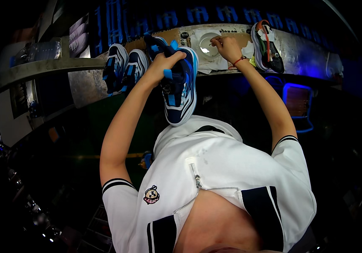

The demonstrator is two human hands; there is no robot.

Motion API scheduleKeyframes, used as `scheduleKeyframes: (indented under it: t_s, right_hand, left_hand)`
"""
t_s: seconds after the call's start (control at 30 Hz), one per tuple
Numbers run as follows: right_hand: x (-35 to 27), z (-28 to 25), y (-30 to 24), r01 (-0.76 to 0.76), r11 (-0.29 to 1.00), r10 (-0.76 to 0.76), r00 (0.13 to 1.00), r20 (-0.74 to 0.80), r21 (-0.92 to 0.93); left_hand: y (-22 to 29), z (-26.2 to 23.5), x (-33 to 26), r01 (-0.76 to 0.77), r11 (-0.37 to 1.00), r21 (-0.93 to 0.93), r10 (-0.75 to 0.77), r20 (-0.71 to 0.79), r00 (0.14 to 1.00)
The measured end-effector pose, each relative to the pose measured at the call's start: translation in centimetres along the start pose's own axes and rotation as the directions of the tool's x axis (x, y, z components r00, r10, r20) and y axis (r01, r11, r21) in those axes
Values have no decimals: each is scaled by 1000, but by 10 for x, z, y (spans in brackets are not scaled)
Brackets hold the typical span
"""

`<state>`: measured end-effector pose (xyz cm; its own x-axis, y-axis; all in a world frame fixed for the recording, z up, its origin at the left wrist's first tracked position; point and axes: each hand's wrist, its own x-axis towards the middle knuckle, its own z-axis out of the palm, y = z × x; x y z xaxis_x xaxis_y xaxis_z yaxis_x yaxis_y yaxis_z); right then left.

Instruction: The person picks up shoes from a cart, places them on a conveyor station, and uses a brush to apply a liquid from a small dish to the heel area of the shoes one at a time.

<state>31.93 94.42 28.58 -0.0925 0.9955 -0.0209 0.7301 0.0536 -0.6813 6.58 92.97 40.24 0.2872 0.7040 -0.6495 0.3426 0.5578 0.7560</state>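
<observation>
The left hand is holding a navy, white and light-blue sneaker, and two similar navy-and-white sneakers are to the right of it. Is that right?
Not quite: the two similar navy-and-white sneakers are to the left of the held one, as the head view shows. The left hand is indeed holding the navy, white and light-blue sneaker.

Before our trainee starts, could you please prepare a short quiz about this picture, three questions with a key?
1. What does the left hand hold?
2. True or false: the right hand holds a shoe.
3. On which side of the round dish is the shoe with orange trim: A, left; B, right; C, inside it?

Key:
1. A dark blue and white shoe.
2. False; the right hand is at the round dish.
3. B.
</observation>
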Motion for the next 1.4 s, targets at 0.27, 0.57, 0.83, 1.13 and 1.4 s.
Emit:
scheduleKeyframes:
  t_s: [0.27, 0.57, 0.83, 1.13, 1.4]
  right_hand:
    - [-2, -8, -3, 36, 998, -36, 999, 1, -44]
    - [-47, -78, -111, 215, 848, -190, 977, -100, 485]
    - [-42, -71, -116, 397, 855, -343, 916, -209, 334]
    - [-44, -78, -123, 516, 851, -507, 855, -108, 96]
    - [-42, -83, -122, 562, 827, -560, 827, -48, 34]
  left_hand:
    - [-2, 0, -1, -40, 999, 11, 40, 0, 999]
    - [4, 5, -10, -97, 991, 89, 99, -23, 995]
    - [12, 12, -16, -128, 979, 156, 134, -25, 991]
    - [15, 15, -17, -129, 982, 136, 130, 2, 992]
    - [11, 15, -15, -133, 981, 144, 132, 17, 991]
